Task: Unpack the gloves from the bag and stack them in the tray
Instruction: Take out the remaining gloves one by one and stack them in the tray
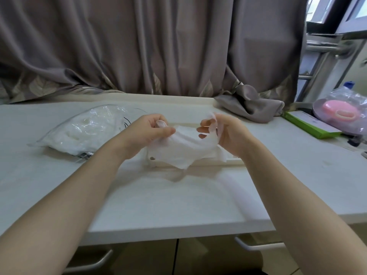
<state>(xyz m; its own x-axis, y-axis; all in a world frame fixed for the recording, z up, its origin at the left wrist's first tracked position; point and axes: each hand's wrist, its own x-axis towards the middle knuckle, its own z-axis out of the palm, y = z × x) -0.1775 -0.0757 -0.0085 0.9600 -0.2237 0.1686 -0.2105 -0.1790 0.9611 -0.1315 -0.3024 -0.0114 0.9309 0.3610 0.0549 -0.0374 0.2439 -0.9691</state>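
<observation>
1. A person's left hand [148, 130] and right hand [225, 133] held a thin white glove [183, 147] stretched between them above the middle of the white desk [158, 199].
2. The left hand pinched the glove's edge at 9 o'clock between thumb and curled fingers; the right hand gripped the edge at 3 o'clock, with film wrapped over its fingers.
3. The glove sagged between the 2 hands, and its lower edge hung in front of a shallow cream tray [228, 160], which lay on the desk under and just behind the hands.
4. A clear plastic bag [83, 130], packed with more white gloves, lay flat on the desk at 9 o'clock from the hands, well apart from the tray.
5. Grey-brown curtains [149, 46] hung along the desk's far edge at 12 o'clock, 1 fold bunched on the surface at 2 o'clock.
6. At 3 o'clock, by the desk's right end, sat a green-edged box [311, 126] and a pink object [339, 112] wrapped in clear plastic.
</observation>
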